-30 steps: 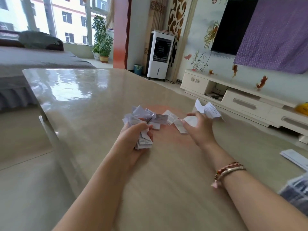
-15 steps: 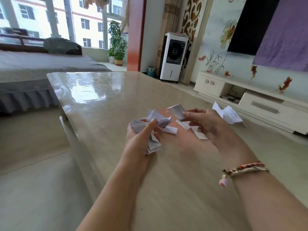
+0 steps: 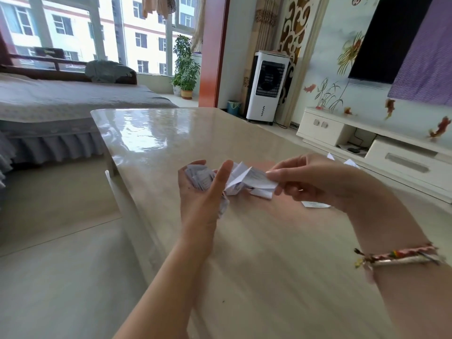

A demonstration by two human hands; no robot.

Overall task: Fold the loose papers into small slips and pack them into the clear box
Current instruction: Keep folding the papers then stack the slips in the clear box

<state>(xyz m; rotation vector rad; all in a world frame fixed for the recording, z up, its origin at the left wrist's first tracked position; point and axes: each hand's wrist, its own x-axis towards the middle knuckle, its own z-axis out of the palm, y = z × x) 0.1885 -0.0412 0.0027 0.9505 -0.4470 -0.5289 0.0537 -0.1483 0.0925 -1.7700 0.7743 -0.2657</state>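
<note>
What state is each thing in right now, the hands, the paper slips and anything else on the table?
left hand: palm up, cupping a bunch of slips
bunch of folded slips: held in the left hand, above the table
right hand: pinching one slip
pinched slip: creased, held up next to the bunch
loose slip: lying flat on the table
table: glossy
clear box: not in view

Table (image 3: 244,277) bare near body; loose slip (image 3: 315,205) lies under right hand (image 3: 315,184).
</note>
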